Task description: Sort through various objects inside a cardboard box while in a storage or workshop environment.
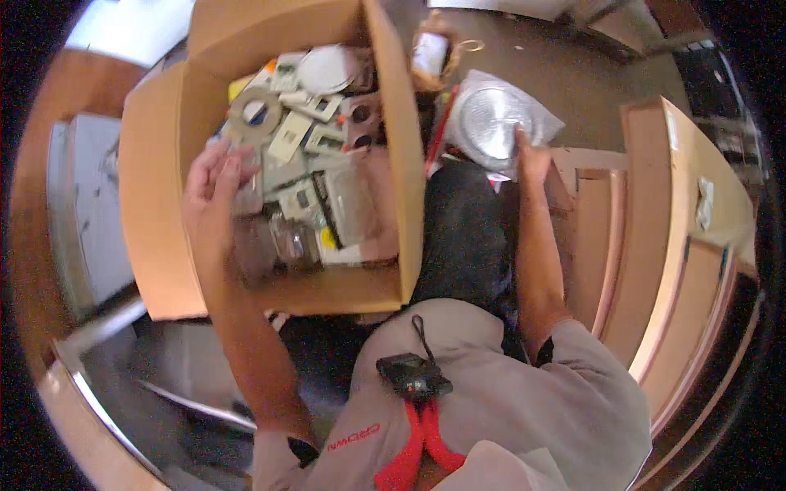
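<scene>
My right hand (pixel 534 159) grips the near right edge of a round clear ribbed disc (pixel 493 123) in a clear plastic bag, out to the right of the box. Over the left side of an open cardboard box (pixel 286 293) is my left hand (pixel 214 176), its fingers loosely curled and a little apart, with nothing visible in them. Just beyond it in the box lies a roll of tape (pixel 255 113). Cream plates with cut-outs (pixel 290 137), a white round piece (pixel 327 70) and a clear plastic package (pixel 348 204) fill the box around it.
Behind the disc stands a brown item with a white label (pixel 430 53), blurred. Wooden cabinet panels (pixel 647 229) line the right side. My dark-trousered leg (pixel 465 229) is between the box and the right arm. A black device (pixel 413 376) hangs from a red lanyard.
</scene>
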`<action>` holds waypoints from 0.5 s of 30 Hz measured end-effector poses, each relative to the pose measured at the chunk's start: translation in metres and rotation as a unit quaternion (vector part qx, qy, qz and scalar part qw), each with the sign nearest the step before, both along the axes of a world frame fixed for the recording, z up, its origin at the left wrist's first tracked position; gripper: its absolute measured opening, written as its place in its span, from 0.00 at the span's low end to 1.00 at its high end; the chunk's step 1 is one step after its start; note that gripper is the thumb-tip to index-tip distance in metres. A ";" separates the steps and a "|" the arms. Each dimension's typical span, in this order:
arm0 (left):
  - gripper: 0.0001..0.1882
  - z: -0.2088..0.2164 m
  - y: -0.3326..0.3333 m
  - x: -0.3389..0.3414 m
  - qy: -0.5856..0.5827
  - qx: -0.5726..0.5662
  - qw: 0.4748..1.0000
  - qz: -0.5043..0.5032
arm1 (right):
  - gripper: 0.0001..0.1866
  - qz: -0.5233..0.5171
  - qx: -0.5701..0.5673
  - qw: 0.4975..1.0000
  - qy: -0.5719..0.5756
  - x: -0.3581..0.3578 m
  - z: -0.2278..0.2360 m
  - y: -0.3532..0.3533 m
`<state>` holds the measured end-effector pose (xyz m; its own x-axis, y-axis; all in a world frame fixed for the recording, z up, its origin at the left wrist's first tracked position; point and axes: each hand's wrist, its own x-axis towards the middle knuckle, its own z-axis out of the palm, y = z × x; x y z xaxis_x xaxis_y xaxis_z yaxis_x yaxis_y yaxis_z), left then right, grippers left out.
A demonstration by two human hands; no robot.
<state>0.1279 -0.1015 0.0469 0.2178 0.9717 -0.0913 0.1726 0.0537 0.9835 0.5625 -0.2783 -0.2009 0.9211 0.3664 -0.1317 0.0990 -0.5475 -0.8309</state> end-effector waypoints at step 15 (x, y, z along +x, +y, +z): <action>0.21 -0.045 0.059 -0.071 0.206 0.024 0.970 -0.124 | 0.40 0.050 -0.157 0.894 -0.416 -0.047 0.060 0.026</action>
